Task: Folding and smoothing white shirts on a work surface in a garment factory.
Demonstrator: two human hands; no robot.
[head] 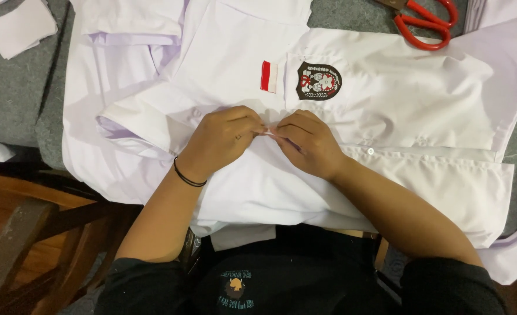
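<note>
White shirt (386, 99) lies flat, left hand (220, 140) and right hand (308, 143) each with grip pinched on its buttoned edge.

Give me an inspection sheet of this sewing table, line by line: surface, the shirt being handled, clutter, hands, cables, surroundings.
Surface: grey felt-like table top, mostly covered by white cloth.
Job's things: white shirt laid flat, with a red-and-white patch and a dark crest badge on the chest; a button shows on the front strip.
Clutter: red-handled scissors at the top edge; folded white cloth piece top left.
Hands: left hand and right hand meet fingertip to fingertip, pinching the shirt's front edge.
Cables: nothing seen.
Surroundings: wooden chair frame lower left.
</note>
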